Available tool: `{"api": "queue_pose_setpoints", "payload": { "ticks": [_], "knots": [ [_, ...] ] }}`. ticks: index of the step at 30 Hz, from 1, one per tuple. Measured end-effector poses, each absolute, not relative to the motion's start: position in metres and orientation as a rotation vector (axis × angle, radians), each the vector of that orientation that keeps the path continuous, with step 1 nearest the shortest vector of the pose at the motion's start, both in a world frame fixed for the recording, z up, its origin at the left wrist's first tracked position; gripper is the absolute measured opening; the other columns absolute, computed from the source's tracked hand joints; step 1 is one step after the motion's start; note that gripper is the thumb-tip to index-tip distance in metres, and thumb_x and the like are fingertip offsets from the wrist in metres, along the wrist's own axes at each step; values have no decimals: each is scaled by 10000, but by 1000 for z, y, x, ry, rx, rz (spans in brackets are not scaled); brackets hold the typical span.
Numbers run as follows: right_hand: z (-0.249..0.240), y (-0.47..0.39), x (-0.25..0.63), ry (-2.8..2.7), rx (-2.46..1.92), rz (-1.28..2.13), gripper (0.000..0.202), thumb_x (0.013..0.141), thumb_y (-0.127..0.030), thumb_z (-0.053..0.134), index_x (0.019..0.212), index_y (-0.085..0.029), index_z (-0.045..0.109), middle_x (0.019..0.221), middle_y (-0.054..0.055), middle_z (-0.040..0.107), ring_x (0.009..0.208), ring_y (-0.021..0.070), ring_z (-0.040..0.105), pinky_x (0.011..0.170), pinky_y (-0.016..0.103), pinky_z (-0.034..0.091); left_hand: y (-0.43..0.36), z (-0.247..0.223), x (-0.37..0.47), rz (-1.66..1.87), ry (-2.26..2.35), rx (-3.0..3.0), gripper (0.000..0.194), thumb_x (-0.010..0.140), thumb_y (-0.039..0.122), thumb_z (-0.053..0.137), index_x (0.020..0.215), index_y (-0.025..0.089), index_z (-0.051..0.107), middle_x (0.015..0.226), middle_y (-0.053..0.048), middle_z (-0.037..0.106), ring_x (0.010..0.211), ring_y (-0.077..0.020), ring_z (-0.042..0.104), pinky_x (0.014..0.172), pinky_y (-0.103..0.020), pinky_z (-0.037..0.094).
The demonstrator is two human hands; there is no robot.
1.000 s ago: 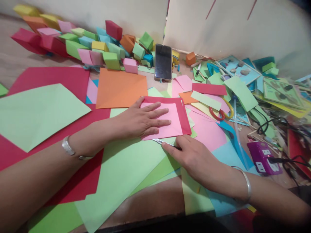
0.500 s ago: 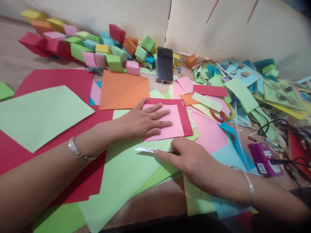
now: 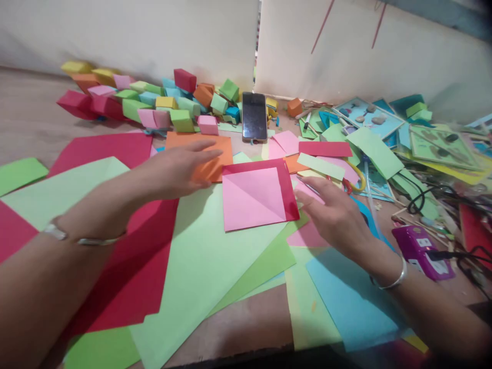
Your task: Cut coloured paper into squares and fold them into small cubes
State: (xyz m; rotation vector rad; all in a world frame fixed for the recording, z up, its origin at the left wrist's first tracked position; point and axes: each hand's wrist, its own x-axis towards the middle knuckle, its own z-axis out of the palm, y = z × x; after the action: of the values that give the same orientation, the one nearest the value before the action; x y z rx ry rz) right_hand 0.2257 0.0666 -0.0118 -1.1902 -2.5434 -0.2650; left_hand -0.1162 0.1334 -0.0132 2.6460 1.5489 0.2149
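A square of pink paper with a diagonal crease lies on a slightly larger red sheet, which shows along its top and right. To the left, my left hand is open, fingers spread, over the orange paper; it holds nothing. My right hand is closed at the right edge of the red sheet. A thin sliver of the craft knife shows along its fingers; the rest is hidden by the hand. Large pale green paper lies beneath the pink and red sheets.
Folded paper boxes in several colours line the wall. A phone stands upright behind the papers. Scissors with red and yellow handles lie among paper scraps at right. A purple power socket with black cables sits further right.
My left hand has lifted off the pink paper and moved left, uncovering it. My right hand has moved up and right with the craft knife. The view has tilted up slightly.
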Motion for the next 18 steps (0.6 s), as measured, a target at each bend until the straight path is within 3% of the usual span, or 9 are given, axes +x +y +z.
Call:
{"api": "queue_pose_setpoints", "payload": {
  "ticks": [2,4,7,12,15,18],
  "knots": [
    [-14,63,212,-2649,-874,-203,299,992,-136,445,1224,-174,631,1363,153,585,1297,266,521,1008,458,504,141,-17,-139,7,1552,2631,626,949,529,481,1483,207,419,1613,-145,322,1351,-373,472,1003,-499,476],
    [-20,63,203,-2740,-674,-90,273,999,-206,489,1231,-155,624,1344,164,605,1288,263,538,1003,455,518,147,-22,-153,-126,1530,2617,632,962,548,442,1483,190,413,1586,-165,372,1328,-378,497,958,-477,503],
    [-32,63,197,-2827,-657,41,270,987,-233,531,1213,-128,636,1288,185,638,1254,278,567,983,461,525,155,-25,-160,-163,1536,2584,561,948,546,451,1405,227,522,1554,-106,448,1285,-340,550,896,-395,521],
    [-38,62,197,-2836,-715,4,307,1023,-177,420,1255,-151,621,1326,168,625,1276,253,557,986,447,524,159,-15,-149,-226,1570,2495,505,916,511,457,1303,235,627,1512,-83,510,1113,-296,672,774,-338,528],
    [-33,60,197,-2851,-729,-22,320,1033,-169,382,1244,-152,623,1309,152,637,1259,237,570,982,429,529,153,-6,-143,-136,1612,2536,470,975,423,333,1118,196,719,1314,-71,681,1005,-249,697,789,-322,519],
    [-30,59,195,-2860,-738,6,323,1025,-145,384,1242,-145,623,1307,153,637,1261,240,569,992,419,521,143,4,-139,-25,1660,2589,473,986,421,333,1023,175,735,1075,-50,772,985,-250,681,815,-339,504]
  ]
}}
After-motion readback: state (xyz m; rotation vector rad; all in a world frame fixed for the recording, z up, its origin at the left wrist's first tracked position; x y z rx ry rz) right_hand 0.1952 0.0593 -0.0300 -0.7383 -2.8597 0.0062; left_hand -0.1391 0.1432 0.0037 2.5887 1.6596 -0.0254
